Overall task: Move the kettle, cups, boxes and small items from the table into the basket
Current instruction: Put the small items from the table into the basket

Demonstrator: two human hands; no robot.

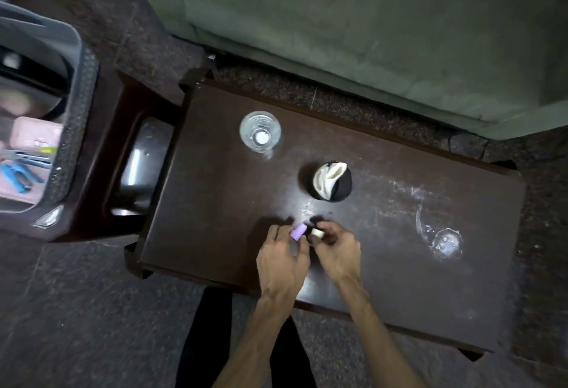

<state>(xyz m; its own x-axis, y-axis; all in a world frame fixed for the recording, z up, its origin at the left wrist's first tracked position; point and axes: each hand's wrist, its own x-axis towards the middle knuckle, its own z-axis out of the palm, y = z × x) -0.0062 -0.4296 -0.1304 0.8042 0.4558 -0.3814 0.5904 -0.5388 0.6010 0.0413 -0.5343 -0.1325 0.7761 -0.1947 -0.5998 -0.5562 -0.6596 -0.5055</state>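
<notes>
On the dark wooden table [384, 264] near its front edge, my left hand [284, 257] pinches a small purple cylinder [298, 231]. Right beside it my right hand [335, 247] holds a small white piece [318, 233]. A clear glass [260, 131] stands upright at the far left of the table. A black cup with white cloth in it [332, 181] stands in the middle. Another clear glass [439, 234] lies on its side at the right. The grey basket [76, 117] stands at the far left on a second table, with a pink box [35, 137] and blue tools [17, 174] inside.
A green sofa [368, 18] runs along the far side of the table. Between the basket and the table, a shiny metal object [143, 166] sits low on the second dark table [101, 203]. Dark speckled floor surrounds everything; my legs stand at the table's front.
</notes>
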